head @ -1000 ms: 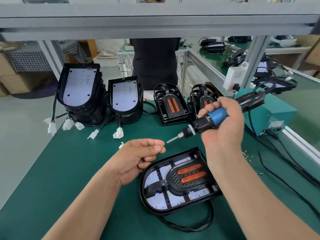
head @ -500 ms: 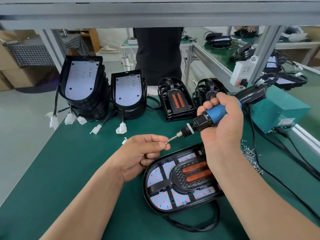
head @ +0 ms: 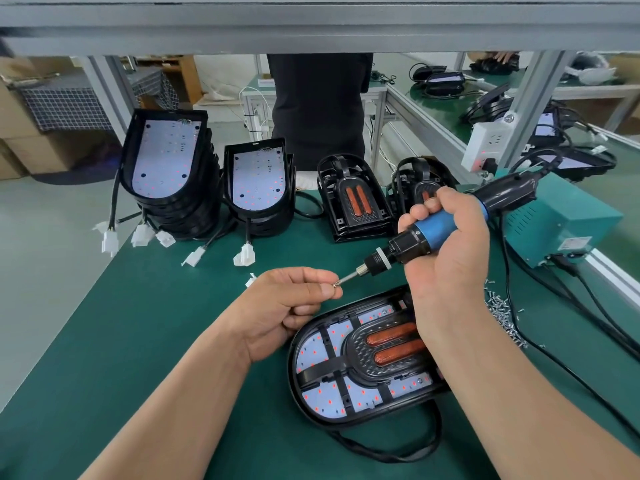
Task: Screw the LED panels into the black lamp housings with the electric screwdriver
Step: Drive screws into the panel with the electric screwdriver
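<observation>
Nearest: black lamp housing [head: 360, 362] flat on green bench mat [head: 138, 358], right of centre, long axis running lower-left to upper-right. The right forearm crosses over its right end. LED panel [head: 313, 353] sits inside, white with red dots, showing between black ribs. Two orange strips [head: 391, 336] on the middle hump. Cable [head: 381, 452] loops out below.

Just above the housing: left hand [head: 287, 306], thumb and forefinger pinching a small screw [head: 335, 285]. Electric screwdriver [head: 433, 230] lies tilted, bit low-left and meeting that screw, cord end high-right. Right hand [head: 450, 261] wrapped fully round the blue barrel.

Key relation: housing lies below and slightly right of the bit tip, right hand nearer it. Once the screw seats, the driver likely has to swing upright and drop onto a hole. Which hole, cannot tell.

Screw pile [head: 502, 317] right of housing. Farther: panel-up housing stacks [head: 162, 168], back-up housings [head: 356, 202], teal power box [head: 561, 220].
</observation>
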`<state>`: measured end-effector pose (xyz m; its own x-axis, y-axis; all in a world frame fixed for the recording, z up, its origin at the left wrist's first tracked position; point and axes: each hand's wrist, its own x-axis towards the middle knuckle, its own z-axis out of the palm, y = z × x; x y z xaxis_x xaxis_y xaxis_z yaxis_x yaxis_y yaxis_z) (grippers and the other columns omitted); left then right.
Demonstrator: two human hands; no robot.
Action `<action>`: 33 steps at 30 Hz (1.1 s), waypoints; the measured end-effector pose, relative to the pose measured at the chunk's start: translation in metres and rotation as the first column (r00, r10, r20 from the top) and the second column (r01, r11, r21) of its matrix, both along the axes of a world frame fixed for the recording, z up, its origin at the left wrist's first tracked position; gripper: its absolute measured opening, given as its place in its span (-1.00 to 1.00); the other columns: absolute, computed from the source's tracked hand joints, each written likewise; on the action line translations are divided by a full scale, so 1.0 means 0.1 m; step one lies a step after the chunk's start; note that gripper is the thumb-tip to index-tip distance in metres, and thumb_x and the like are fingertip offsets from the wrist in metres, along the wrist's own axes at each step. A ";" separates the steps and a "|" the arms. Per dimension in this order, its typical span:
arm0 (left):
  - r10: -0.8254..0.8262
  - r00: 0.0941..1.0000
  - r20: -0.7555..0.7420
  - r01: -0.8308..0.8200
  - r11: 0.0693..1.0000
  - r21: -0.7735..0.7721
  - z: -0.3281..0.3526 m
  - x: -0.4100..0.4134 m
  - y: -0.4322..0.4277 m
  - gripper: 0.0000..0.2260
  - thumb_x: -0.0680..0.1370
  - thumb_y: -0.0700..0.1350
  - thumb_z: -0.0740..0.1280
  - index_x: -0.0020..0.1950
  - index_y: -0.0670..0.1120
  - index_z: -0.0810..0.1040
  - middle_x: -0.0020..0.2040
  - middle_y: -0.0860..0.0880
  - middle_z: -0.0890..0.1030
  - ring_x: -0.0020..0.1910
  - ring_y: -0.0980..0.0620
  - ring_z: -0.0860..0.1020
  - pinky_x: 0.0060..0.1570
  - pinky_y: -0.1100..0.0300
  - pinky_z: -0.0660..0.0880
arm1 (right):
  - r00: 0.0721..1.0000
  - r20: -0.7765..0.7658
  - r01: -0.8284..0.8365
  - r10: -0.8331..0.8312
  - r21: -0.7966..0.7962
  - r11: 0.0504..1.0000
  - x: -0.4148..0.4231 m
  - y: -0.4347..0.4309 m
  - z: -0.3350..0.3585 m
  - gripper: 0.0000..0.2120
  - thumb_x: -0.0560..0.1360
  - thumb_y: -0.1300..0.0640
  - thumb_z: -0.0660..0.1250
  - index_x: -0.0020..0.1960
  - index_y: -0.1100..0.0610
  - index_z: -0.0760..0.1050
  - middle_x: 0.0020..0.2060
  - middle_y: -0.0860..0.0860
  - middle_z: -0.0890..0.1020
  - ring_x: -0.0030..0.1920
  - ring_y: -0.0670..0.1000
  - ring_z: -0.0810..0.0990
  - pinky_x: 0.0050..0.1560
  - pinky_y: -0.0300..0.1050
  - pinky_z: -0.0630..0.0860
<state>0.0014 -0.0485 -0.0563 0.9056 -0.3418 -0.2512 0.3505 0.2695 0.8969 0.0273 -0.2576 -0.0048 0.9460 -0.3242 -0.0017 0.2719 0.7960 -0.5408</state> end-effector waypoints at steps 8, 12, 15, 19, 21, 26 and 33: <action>0.019 1.000 -0.011 -0.018 0.998 0.053 0.00 -0.01 -0.02 -0.87 0.39 -0.32 0.53 -0.14 -0.12 0.77 -0.06 -0.21 0.73 -0.50 0.18 0.25 -0.55 0.39 0.15 | 1.000 -0.023 0.011 -0.013 -0.066 0.998 -0.01 0.02 -0.03 -0.86 0.58 0.27 0.41 0.06 0.20 0.46 -0.26 0.01 0.53 -0.30 -0.01 0.55 -0.20 -0.10 0.57; 0.036 0.999 -0.016 -0.034 0.997 0.070 -0.01 0.00 -0.01 -0.85 0.47 -0.38 0.48 -0.12 -0.15 0.75 -0.07 -0.22 0.73 -0.51 0.18 0.25 -0.55 0.39 0.15 | 1.000 -0.006 0.015 -0.016 -0.140 0.990 -0.02 0.02 -0.05 -0.84 0.60 0.22 0.45 0.08 0.19 0.48 -0.23 0.02 0.55 -0.26 -0.01 0.57 -0.13 -0.09 0.57; 0.026 1.000 -0.011 -0.025 0.997 0.075 -0.02 -0.01 0.00 -0.86 0.48 -0.38 0.47 -0.02 -0.19 0.71 -0.07 -0.22 0.73 -0.51 0.19 0.25 -0.54 0.39 0.14 | 0.999 -0.029 0.015 -0.019 -0.128 0.992 -0.04 0.01 -0.07 -0.80 0.60 0.17 0.48 0.12 0.20 0.49 -0.21 0.03 0.56 -0.23 0.01 0.59 -0.08 -0.06 0.58; -0.010 1.000 0.008 0.010 0.997 0.073 -0.02 0.00 0.03 -0.82 0.52 -0.34 0.46 0.11 -0.23 0.69 -0.03 -0.21 0.73 -0.49 0.18 0.25 -0.50 0.38 0.14 | 0.996 -0.087 0.014 -0.018 -0.047 0.999 -0.04 0.00 -0.10 -0.78 0.61 0.17 0.47 0.16 0.20 0.48 -0.21 0.03 0.56 -0.23 0.01 0.58 -0.10 -0.06 0.58; -0.041 0.999 0.024 0.039 0.997 0.074 0.00 -0.01 0.05 -0.73 0.49 -0.25 0.48 0.17 -0.25 0.67 -0.02 -0.19 0.73 -0.47 0.18 0.26 -0.50 0.39 0.16 | 0.994 -0.105 0.018 -0.020 -0.022 1.000 -0.03 0.00 -0.11 -0.77 0.61 0.18 0.47 0.18 0.20 0.47 -0.21 0.03 0.56 -0.25 0.01 0.58 -0.11 -0.06 0.59; -0.076 0.997 0.013 0.074 0.991 0.111 0.02 0.00 0.09 -0.64 0.58 -0.10 0.42 0.27 -0.32 0.62 -0.02 -0.16 0.71 -0.42 0.18 0.31 -0.50 0.39 0.20 | 0.998 -0.063 -0.002 0.003 0.017 1.000 -0.04 -0.02 -0.09 -0.79 0.60 0.18 0.45 0.16 0.20 0.48 -0.22 0.02 0.57 -0.24 0.01 0.58 -0.15 -0.07 0.59; -0.176 0.984 -0.010 0.172 0.949 0.263 0.08 0.02 0.25 -0.85 0.65 -0.23 0.36 0.04 -0.25 0.72 -0.25 -0.08 0.54 -0.46 0.17 0.28 -0.53 0.37 0.16 | 0.995 0.047 -0.084 0.085 -0.022 0.996 -0.12 0.01 -0.02 -0.89 0.59 0.22 0.39 0.07 0.18 0.49 -0.23 0.01 0.55 -0.27 -0.01 0.54 -0.17 -0.10 0.55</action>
<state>0.0031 -0.0234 -0.0478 0.8417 -0.4185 -0.3411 0.3585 -0.0392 0.9327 0.0155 -0.2568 -0.0070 0.9689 -0.2424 0.0500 0.2299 0.8062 -0.5451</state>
